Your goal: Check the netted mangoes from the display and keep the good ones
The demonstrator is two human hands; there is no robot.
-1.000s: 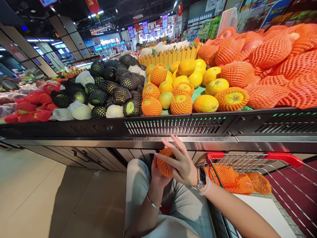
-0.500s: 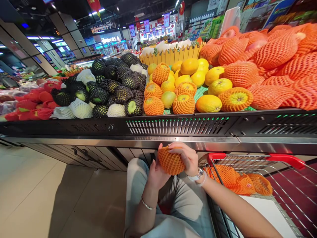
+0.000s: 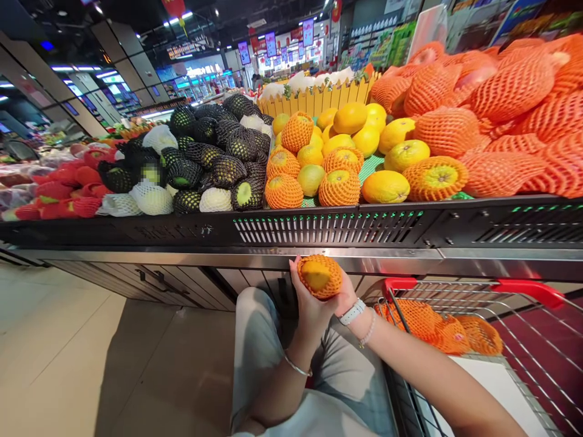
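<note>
Both my hands cup an orange (image 3: pixel 319 276) in an orange foam net, held above my lap in front of the display's metal edge. The net's opening faces up and bares a smooth patch of yellow-orange peel. My left hand (image 3: pixel 311 308) supports it from the left and below, with the thumb and fingers along its side. My right hand (image 3: pixel 347 295) wraps its right side, and its fingers are mostly hidden behind the fruit. More citrus fruit (image 3: pixel 386 186), some netted and some bare, lies on the display just beyond.
Left of the citrus lie dark-netted green fruits (image 3: pixel 228 172) and red-wrapped ones (image 3: pixel 68 185). Large fruits in orange-red nets (image 3: pixel 510 85) are heaped at the right. A shopping cart (image 3: pixel 531 292) with netted fruit (image 3: pixel 478 335) stands by my right arm. Cabinet doors (image 3: pixel 118 282) are under the display.
The orange has been turned so that its bare patch shows. My right hand has shifted from its top to its right side, and my left hand has moved further under it.
</note>
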